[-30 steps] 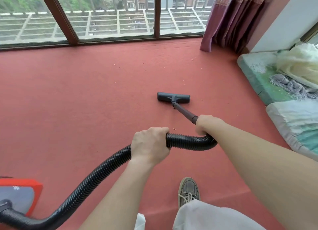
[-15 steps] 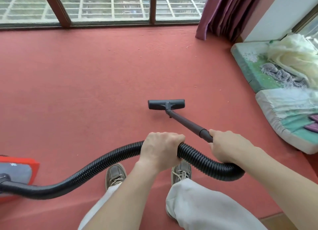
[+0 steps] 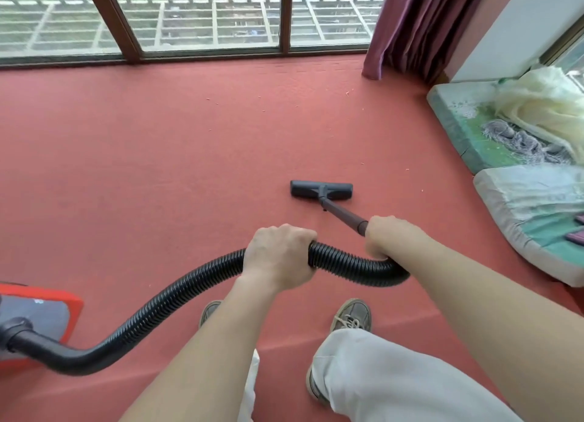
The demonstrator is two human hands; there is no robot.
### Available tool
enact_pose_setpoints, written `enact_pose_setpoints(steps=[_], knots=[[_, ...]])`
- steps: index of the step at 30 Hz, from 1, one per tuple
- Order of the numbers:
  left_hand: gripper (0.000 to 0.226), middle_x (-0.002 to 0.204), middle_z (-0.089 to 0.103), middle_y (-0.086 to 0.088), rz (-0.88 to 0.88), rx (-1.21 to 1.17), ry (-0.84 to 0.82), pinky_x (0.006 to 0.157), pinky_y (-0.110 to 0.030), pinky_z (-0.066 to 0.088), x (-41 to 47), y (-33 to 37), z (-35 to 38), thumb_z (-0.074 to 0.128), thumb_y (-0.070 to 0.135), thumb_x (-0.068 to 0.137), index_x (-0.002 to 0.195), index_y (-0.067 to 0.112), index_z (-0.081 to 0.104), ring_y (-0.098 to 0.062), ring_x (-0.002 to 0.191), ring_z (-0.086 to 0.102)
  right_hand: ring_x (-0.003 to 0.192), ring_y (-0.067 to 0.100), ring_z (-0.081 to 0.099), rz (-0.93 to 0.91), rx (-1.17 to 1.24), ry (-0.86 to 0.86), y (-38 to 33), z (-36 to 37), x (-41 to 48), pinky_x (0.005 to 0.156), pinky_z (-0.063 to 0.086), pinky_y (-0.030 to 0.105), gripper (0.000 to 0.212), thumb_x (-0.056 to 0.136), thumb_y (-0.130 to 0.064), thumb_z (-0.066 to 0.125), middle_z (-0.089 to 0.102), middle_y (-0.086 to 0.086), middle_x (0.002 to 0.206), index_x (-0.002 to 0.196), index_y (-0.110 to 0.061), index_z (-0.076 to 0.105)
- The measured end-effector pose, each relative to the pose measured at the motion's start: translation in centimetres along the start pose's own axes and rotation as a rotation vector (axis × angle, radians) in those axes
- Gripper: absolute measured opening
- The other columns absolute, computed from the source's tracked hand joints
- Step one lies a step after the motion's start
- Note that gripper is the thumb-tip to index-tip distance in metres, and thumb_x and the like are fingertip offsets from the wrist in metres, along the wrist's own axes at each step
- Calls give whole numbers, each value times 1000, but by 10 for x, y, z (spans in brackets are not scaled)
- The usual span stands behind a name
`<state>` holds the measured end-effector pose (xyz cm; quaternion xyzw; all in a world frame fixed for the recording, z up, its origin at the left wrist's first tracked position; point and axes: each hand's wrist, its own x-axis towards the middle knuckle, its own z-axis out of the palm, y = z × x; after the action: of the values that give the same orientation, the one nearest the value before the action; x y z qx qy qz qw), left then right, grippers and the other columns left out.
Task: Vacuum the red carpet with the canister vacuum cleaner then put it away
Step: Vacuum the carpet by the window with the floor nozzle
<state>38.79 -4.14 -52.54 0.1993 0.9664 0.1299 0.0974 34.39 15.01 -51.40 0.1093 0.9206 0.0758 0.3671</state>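
Observation:
The red carpet (image 3: 158, 156) fills the floor. A black floor nozzle (image 3: 321, 190) lies flat on it ahead of me, joined to a dark wand (image 3: 343, 214). My right hand (image 3: 392, 236) grips the wand's near end where the ribbed black hose (image 3: 177, 298) begins. My left hand (image 3: 279, 257) grips the hose a little further back. The hose curves left and down to the red and grey canister (image 3: 34, 317) at the left edge. Small bits of debris (image 3: 264, 110) dot the carpet near the window.
A wide window with a brown frame (image 3: 202, 55) runs along the far side. A purple curtain (image 3: 417, 29) hangs at the far right. Cushions (image 3: 518, 206) with cloths on them line the right edge. My shoes (image 3: 352, 315) stand behind the hose.
The nozzle has been pushed forward again after being drawn back towards me. My right hand moved forward with the wand, and the view tilted up a little.

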Motion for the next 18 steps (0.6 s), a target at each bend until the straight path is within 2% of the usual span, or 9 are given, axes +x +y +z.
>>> enact_pose_setpoints(steps=[3, 6, 9, 12, 18], knots=[[17, 74, 60, 5, -48, 10, 23, 64, -33, 42, 15, -1, 1, 57, 37, 81, 75, 27, 45, -27, 72, 63, 84, 31, 53, 11, 12, 25, -5, -12, 21, 75, 48, 37, 44, 84, -11, 52, 47, 6, 86, 128, -13, 51], [13, 74, 58, 6, -30, 11, -5, 65, -34, 42, 21, 5, 0, 58, 35, 81, 78, 27, 48, -27, 73, 63, 85, 32, 56, 27, -11, 7, 2, -8, 14, 77, 50, 37, 44, 83, -12, 54, 50, 7, 84, 127, -13, 50], [13, 79, 62, 6, 57, 4, -39, 67, -34, 44, 25, 15, 1, 59, 34, 79, 79, 29, 47, -25, 74, 63, 98, 31, 63, 42, -36, -20, 20, 12, -7, 81, 53, 37, 40, 83, -16, 59, 62, 6, 104, 123, -15, 54], [12, 78, 60, 8, 125, 34, -79, 66, -33, 44, 29, 30, 3, 60, 32, 79, 81, 29, 48, -23, 72, 59, 103, 30, 64, 63, 17, -77, 36, 30, -25, 78, 49, 36, 40, 86, -19, 56, 63, 5, 114, 126, -17, 53], [10, 70, 52, 8, -40, 74, -33, 61, -32, 36, 41, 43, 18, 57, 33, 80, 80, 27, 49, -23, 66, 53, 104, 29, 62, 68, 97, -60, 47, 12, 1, 75, 46, 36, 42, 87, -17, 58, 62, 5, 114, 129, -16, 52]])
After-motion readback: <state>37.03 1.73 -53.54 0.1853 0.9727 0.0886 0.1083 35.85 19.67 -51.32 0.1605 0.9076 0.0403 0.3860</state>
